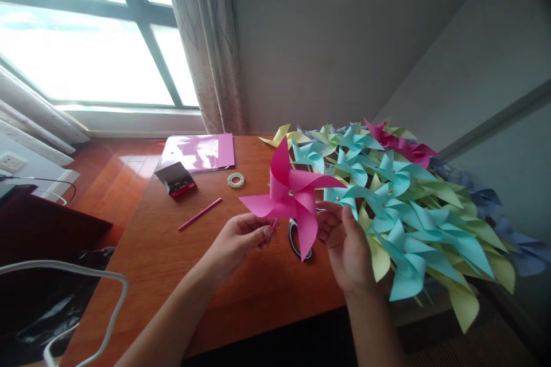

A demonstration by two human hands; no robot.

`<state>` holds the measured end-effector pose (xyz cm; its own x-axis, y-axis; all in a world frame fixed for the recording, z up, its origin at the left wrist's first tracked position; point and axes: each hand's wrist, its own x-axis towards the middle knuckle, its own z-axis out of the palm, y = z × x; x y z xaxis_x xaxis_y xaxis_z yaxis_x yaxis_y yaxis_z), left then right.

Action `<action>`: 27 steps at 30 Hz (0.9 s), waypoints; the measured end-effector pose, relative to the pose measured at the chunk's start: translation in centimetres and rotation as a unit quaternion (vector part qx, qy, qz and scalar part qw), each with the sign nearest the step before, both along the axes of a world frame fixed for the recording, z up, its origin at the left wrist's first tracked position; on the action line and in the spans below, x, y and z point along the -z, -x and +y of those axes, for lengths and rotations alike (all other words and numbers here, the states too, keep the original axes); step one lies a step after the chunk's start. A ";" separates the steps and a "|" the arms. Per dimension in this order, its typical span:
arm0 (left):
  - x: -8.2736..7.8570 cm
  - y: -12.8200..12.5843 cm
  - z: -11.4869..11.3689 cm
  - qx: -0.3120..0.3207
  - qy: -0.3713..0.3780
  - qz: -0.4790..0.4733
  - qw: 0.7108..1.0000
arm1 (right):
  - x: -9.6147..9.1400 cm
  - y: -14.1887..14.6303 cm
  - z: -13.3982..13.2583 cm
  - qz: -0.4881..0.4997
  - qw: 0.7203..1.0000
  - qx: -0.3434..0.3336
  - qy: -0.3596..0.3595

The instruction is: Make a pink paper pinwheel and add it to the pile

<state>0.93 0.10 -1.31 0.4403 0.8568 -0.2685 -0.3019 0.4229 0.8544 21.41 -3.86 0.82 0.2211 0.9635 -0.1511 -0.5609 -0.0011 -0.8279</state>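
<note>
Pink paper pinwheel (297,200), four curled blades and a silver-headed pin (291,193) in the middle, is up in front of the person, above the middle of the wooden table (150,264), toward the near edge. Left hand (245,235) pinches its pink stick (274,228) between thumb and fingers, just under the blades. Right hand (346,246) is beside the right-hand blades, palm turned in, fingers loosely bent, thumb held off them; nothing gripped. Can't tell if its fingertips touch paper.

Behind the lower blade: black-and-grey scissors handle (294,249), flat on the tabletop, rest hidden. Left of the pinwheel, farther back: a tape roll (230,181) lying flat. A loose pink stick (200,214) lies diagonally, nearer the left edge. Small red box (183,188), lid up, sits by the left edge; contents too small to name. Far left corner: stack of pink sheets (226,149), glossy cover on top.

Right side: heap of finished pinwheels, overlapping and spilling past the right edge. Turquoise pinwheels (404,266) on top, yellow-green pinwheels (465,298) among and under them, magenta pinwheels (419,152) by the far edge, blue-grey pinwheels (523,243) outermost. White cable (124,287) loops at the near left corner. Beyond the far edge: curtain (215,40), grey wall (310,40).
</note>
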 end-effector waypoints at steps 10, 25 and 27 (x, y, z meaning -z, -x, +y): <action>0.0 -1.8 -0.9 -0.007 0.073 -0.107 0.992 | 2.5 4.3 0.4 -0.167 0.981 -0.084 -0.051; 0.9 -0.5 -3.6 -0.038 -0.196 0.227 0.953 | 0.0 3.3 -3.4 -0.237 0.969 -0.009 -0.075; 1.3 0.4 -3.7 -0.051 -0.235 0.282 0.929 | -0.5 3.3 -4.1 -0.262 0.960 -0.004 -0.096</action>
